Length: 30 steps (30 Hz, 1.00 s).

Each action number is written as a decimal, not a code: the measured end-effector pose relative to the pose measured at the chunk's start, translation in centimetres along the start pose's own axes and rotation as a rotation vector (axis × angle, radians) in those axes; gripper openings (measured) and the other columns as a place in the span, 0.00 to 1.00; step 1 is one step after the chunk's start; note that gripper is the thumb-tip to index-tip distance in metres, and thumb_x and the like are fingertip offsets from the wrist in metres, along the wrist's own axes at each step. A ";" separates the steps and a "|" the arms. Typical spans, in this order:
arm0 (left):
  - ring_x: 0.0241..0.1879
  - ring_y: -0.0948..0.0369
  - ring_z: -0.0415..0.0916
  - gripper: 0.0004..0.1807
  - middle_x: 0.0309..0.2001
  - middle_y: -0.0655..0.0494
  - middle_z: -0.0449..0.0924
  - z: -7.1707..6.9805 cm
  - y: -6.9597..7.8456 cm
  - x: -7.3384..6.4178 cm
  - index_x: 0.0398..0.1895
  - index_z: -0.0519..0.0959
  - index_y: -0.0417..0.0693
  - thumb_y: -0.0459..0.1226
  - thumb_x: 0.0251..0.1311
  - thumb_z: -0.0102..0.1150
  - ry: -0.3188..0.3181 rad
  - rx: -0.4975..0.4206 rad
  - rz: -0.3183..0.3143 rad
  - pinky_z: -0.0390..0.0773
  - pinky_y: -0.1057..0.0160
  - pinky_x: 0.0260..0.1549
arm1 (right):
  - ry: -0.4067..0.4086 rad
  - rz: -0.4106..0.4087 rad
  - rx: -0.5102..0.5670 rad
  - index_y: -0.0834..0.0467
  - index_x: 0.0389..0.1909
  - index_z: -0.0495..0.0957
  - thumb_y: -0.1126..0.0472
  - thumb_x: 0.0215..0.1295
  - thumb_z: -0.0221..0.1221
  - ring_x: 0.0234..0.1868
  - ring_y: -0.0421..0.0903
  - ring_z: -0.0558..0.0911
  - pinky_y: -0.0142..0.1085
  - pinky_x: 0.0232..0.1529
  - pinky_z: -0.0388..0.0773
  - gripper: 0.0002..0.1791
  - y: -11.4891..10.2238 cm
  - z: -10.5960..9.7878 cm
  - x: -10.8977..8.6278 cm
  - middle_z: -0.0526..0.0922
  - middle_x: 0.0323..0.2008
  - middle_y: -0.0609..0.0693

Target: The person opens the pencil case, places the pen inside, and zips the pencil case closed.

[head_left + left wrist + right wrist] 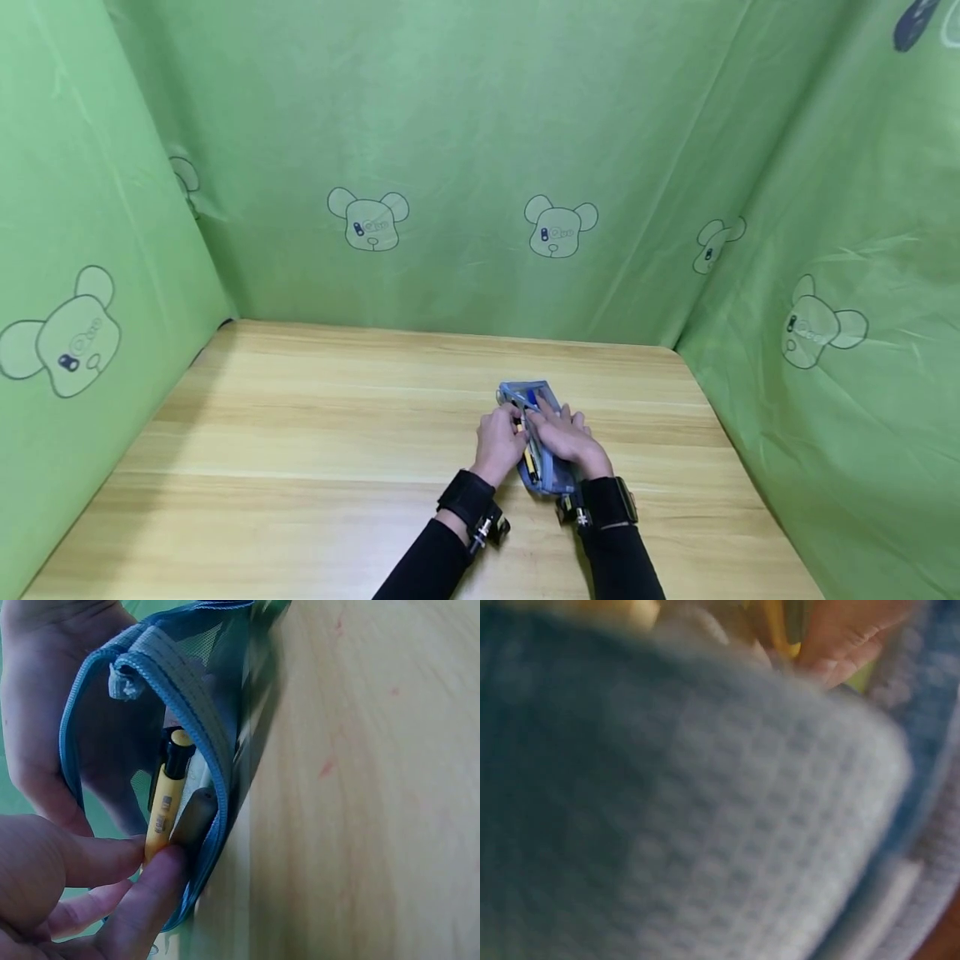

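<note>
A blue mesh pencil case lies on the wooden table with its zipped mouth open. My left hand is at its left side. In the left wrist view, that hand's thumb and finger pinch a yellow pen with a black top, inside the opening. Beside the pen is a dark, rounded stick-like item. My right hand holds the case at its right side, some fingers reaching over the opening. A blue item shows near its fingertips. Blurred mesh fabric fills most of the right wrist view.
Green cloth walls printed with bear heads stand behind the table and on both sides. Each wrist wears a black strap with a small camera.
</note>
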<state>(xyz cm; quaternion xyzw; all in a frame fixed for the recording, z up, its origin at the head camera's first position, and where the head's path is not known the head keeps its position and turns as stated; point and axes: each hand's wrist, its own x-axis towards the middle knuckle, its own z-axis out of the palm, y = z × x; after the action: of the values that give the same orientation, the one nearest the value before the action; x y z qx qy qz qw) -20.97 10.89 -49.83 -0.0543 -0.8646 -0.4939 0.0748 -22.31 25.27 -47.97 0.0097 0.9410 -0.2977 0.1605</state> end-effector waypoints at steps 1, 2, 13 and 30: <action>0.21 0.64 0.70 0.15 0.21 0.54 0.79 0.0 0.0 0.0 0.42 0.82 0.36 0.27 0.48 0.70 0.006 0.002 -0.005 0.68 0.68 0.21 | 0.000 0.000 0.002 0.52 0.82 0.46 0.38 0.78 0.34 0.79 0.75 0.35 0.73 0.73 0.34 0.38 0.0 0.0 0.0 0.39 0.79 0.74; 0.21 0.63 0.71 0.15 0.21 0.53 0.79 0.0 0.0 0.0 0.42 0.82 0.35 0.27 0.48 0.70 0.013 0.004 -0.010 0.69 0.68 0.21 | 0.000 0.001 0.004 0.52 0.82 0.46 0.38 0.78 0.34 0.79 0.75 0.34 0.73 0.73 0.33 0.38 0.0 0.0 0.0 0.39 0.79 0.74; 0.23 0.58 0.75 0.12 0.23 0.55 0.79 0.8 0.0 0.2 0.35 0.79 0.39 0.30 0.48 0.71 0.037 0.022 -0.071 0.69 0.66 0.19 | 0.005 0.004 0.002 0.51 0.82 0.47 0.38 0.79 0.34 0.79 0.76 0.34 0.73 0.73 0.33 0.38 0.2 0.3 0.0 0.39 0.79 0.73; 0.25 0.55 0.77 0.06 0.22 0.53 0.78 0.9 0.9 0.3 0.29 0.80 0.42 0.27 0.48 0.66 0.020 0.035 0.007 0.71 0.63 0.22 | -0.001 -0.007 0.003 0.50 0.82 0.46 0.37 0.79 0.33 0.79 0.75 0.34 0.74 0.73 0.31 0.38 0.1 -0.1 -0.1 0.39 0.80 0.72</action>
<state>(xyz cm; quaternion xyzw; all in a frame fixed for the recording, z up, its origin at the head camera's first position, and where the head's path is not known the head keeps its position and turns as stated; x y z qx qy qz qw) -21.14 12.14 -49.44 -0.0509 -0.8722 -0.4788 0.0860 -22.21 25.37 -47.94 0.0065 0.9405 -0.2998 0.1598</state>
